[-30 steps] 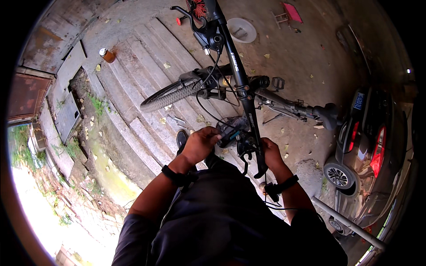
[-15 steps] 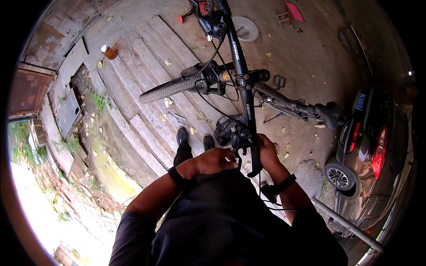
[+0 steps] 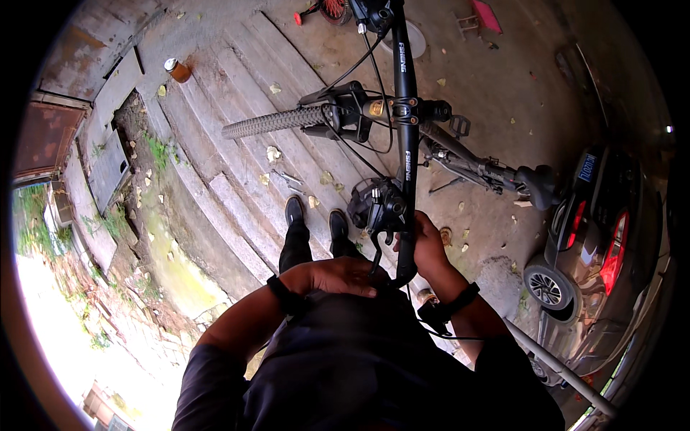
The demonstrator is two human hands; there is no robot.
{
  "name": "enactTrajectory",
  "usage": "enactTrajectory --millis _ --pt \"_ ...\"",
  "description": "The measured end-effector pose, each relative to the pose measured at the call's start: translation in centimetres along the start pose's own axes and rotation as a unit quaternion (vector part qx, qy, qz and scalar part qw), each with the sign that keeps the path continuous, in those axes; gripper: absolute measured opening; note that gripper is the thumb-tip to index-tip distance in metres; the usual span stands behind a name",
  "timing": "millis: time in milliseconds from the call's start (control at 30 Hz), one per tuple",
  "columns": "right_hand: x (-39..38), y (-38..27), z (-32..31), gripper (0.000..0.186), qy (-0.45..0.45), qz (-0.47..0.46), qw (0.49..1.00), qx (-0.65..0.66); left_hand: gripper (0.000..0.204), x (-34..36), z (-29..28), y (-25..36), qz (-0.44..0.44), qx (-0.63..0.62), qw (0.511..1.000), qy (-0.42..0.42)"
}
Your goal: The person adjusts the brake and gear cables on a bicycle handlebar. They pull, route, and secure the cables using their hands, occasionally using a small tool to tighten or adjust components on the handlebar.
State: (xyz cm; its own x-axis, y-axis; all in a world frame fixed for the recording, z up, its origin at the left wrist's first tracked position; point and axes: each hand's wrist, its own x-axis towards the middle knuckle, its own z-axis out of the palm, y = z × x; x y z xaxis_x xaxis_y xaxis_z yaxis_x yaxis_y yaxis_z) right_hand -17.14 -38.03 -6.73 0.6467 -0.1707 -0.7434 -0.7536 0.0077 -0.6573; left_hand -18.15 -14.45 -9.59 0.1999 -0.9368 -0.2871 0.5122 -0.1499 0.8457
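A black bicycle handlebar (image 3: 407, 154) runs from the top of the view down toward my body. Around its near end, below the brake and shifter unit (image 3: 388, 208), my right hand (image 3: 427, 248) is closed, with a fingertip showing on the bar's left side. My left hand (image 3: 338, 274) lies by the tip of the black brake lever (image 3: 376, 251), its fingers stretched out and fairly flat against my dark shirt. Part of its fingers is hard to make out in shadow. The knobby front tyre (image 3: 269, 122) points left, and the saddle (image 3: 535, 187) is at the right.
Stone slabs (image 3: 237, 144) carry metal tools (image 3: 291, 179) and an amber jar (image 3: 177, 70) with a pale lid. At the right stands a dark car (image 3: 604, 215), with a grey pole (image 3: 564, 368) nearer. Beyond the handlebar are a white basin (image 3: 415, 42) and a small stool (image 3: 468, 23).
The handlebar has turned slightly, its far end moving right, and the front wheel has levelled. My left hand's fingers have gone from curled at the lever to stretched out. My right hand stays on the bar.
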Motion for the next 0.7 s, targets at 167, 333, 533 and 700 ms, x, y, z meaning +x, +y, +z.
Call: enactTrajectory --millis 167,333,533,700 --pt "-0.3 -1.0 1.7 0.028 -0.037 -0.054 0.997 0.05 0.066 1.8 0.7 1.1 0.013 0.056 0.998 -0.032" --pt "-0.1 -1.8 2.9 0.04 -0.078 -0.138 0.984 0.084 0.064 2.8 2.1 0.9 0.076 0.053 0.996 -0.006" --pt "-0.2 -2.8 4.5 0.052 -0.084 -0.186 0.97 0.13 0.061 0.3 2.5 1.8 0.086 0.021 0.994 0.069" --pt "0.8 -2.0 4.0 0.05 -0.119 -0.135 0.976 0.123 0.056 -3.3 3.3 5.5 0.029 0.149 0.969 0.197"
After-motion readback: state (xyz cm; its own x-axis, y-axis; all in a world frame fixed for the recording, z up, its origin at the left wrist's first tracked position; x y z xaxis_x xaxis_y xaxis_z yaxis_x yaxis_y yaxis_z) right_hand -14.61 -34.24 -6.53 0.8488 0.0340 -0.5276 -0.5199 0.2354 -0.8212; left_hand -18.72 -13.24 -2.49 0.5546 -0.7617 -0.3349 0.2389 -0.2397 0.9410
